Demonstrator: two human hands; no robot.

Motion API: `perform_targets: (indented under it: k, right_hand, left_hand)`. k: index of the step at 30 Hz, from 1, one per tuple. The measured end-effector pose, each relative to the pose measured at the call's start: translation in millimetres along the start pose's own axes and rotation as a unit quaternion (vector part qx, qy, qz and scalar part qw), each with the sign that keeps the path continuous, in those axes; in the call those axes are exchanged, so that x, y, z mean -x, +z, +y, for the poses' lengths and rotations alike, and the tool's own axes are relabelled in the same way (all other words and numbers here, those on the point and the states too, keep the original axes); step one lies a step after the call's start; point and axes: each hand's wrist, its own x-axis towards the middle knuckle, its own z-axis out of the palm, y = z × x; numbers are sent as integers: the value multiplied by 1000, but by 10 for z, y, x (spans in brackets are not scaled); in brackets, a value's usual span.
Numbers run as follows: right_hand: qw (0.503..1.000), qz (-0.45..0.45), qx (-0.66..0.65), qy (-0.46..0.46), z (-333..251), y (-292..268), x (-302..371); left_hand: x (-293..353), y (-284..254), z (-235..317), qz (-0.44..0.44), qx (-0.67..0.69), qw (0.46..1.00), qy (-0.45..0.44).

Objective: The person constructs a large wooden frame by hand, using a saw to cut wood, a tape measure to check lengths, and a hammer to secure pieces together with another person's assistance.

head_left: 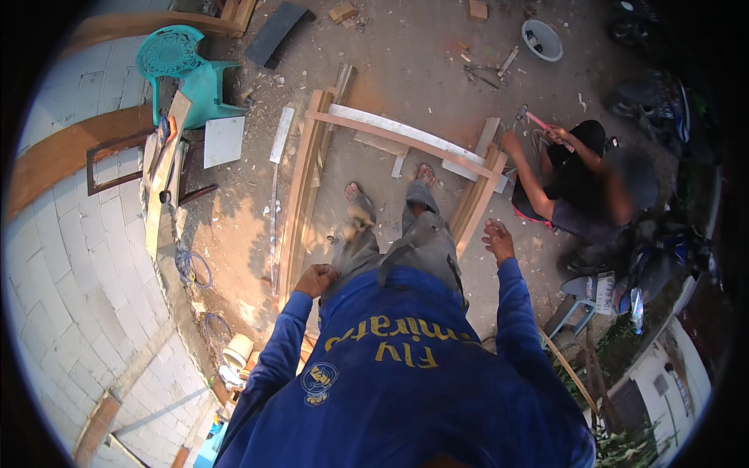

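My left hand (315, 279) hangs beside my left thigh with its fingers curled together. What is inside them, if anything, is hidden. Just past it runs a long wooden beam (300, 199) of the frame lying on the ground. On the other side, my right hand (497, 240) is held out empty with its fingers apart, near the right beam (477, 191). A thin wooden crosspiece (406, 139) spans both beams at the far end, with a pale white strip (374, 122) beside it. I stand between the beams.
At right a co-worker (593, 171) crouches, one hand on a red-handled hammer (535, 119), the other by the frame's corner. A green plastic chair (199, 93) and leaning planks (165, 179) stand left. A white bucket (542, 40) and motorbikes (651, 105) are farther off.
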Motion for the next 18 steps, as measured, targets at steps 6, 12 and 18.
perform_targets:
  k: [6,12,18]
  right_hand:
    - [987,-40,79,134,778,258,140]
    - [986,-2,87,144,864,647,585]
    - [981,-25,150,119,728,1304,873]
  left_hand:
    - [-244,93,-79,47,3,999,26]
    - [-624,2,-643,55,-102,993,14]
    - [-966,81,-1209,24,-155,986,-59]
